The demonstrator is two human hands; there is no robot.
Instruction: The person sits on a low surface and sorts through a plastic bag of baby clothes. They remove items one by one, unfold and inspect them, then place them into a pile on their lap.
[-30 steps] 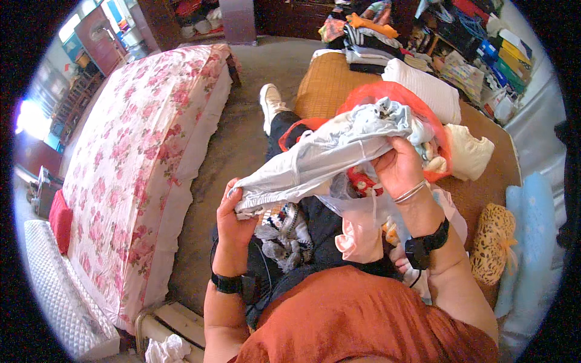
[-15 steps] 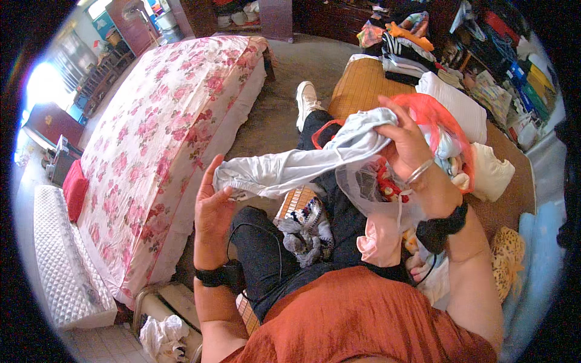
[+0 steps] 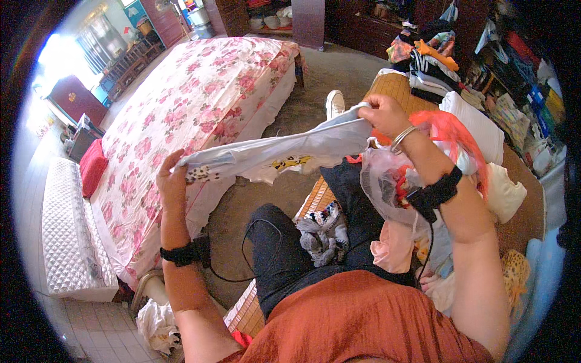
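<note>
With fingers clenched on opposite ends, the left hand (image 3: pixel 172 175) and right hand (image 3: pixel 387 116) hold the pale garment (image 3: pixel 260 152) directly between them, its long axis running near left to far right.

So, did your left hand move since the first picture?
Yes, the left hand moved left: first beside the flowery bed, now overlapping it in view.

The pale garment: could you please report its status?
Left hand, right hand: each gripping one end. Pale garment stretched between them. White mesh partly hidden by right forearm, not blocking garment.
</note>
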